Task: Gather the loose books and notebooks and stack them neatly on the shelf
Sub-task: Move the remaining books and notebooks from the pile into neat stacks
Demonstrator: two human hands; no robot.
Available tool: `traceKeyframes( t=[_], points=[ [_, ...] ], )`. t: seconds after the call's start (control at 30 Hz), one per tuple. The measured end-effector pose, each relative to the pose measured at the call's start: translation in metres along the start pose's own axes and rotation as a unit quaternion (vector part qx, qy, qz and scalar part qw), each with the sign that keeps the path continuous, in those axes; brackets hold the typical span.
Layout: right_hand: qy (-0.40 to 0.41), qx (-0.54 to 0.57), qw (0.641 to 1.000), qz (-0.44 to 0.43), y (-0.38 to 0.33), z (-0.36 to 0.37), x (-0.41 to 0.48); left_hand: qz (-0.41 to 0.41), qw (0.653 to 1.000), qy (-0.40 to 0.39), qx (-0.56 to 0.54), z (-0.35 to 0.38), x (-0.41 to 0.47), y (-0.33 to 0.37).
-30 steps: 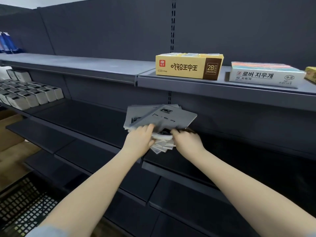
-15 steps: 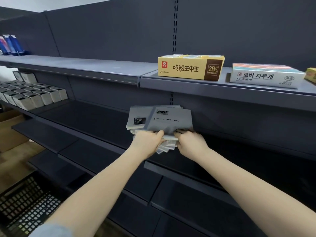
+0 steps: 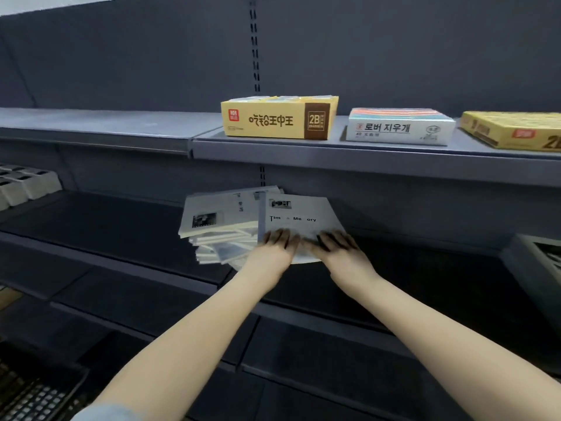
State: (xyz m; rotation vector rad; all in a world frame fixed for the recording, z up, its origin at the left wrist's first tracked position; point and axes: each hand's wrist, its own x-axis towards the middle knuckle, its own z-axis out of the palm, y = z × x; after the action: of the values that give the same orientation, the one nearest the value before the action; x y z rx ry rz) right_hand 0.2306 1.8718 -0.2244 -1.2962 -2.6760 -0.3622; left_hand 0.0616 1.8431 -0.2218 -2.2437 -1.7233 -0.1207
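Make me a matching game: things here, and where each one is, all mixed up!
1 yellow cardboard box with brown 2B end
2 white flat box with black lettering
3 grey notebook with black letters
4 black plastic mesh basket

A lowest, far left
B upper shelf, middle box
C under the left hand and right hand
D upper shelf, leftmost box

Pairs: 1-D, 2-B, 3-C, 4-A
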Motion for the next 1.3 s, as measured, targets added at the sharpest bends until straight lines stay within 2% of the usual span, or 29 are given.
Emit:
traceKeyframes(
  t=[0.07, 0.27, 0.37, 0.53, 0.83, 0.9, 0.97, 1.1, 1.3],
  points=[
    [0.043, 0.004, 0.999, 0.031, 0.015, 0.002, -0.011, 0.009, 1.000, -0.022, 0.001, 0.002, 0.010, 0.017],
    [0.038, -0.051, 0.994, 0.088, 0.074, 0.002, -0.064, 0.087, 0.996, -0.012, -0.021, -0.002, 0.048, 0.085],
    [0.018, -0.061, 0.988, 0.144, 0.102, -0.001, -0.099, 0.134, 0.990, 0.001, -0.043, -0.001, 0.071, 0.124],
    [-0.018, -0.118, 0.966, 0.230, 0.154, -0.008, -0.167, 0.203, 0.978, -0.003, -0.046, -0.006, 0.099, 0.206],
    [0.006, -0.183, 0.922, 0.340, 0.203, -0.019, -0.289, 0.324, 0.941, 0.028, -0.092, -0.031, 0.107, 0.340],
    [-0.012, -0.192, 0.908, 0.372, 0.208, -0.018, -0.313, 0.345, 0.933, 0.046, -0.093, -0.029, 0.104, 0.365],
    [-0.048, -0.174, 0.900, 0.398, 0.209, -0.021, -0.333, 0.366, 0.926, 0.047, -0.083, -0.026, 0.102, 0.388],
    [-0.092, -0.083, 0.882, 0.455, 0.211, -0.014, -0.368, 0.405, 0.912, -0.013, -0.062, -0.022, 0.097, 0.423],
    [-0.093, -0.056, 0.872, 0.477, 0.222, 0.003, -0.386, 0.412, 0.907, -0.054, -0.071, -0.016, 0.102, 0.449]
  ],
)
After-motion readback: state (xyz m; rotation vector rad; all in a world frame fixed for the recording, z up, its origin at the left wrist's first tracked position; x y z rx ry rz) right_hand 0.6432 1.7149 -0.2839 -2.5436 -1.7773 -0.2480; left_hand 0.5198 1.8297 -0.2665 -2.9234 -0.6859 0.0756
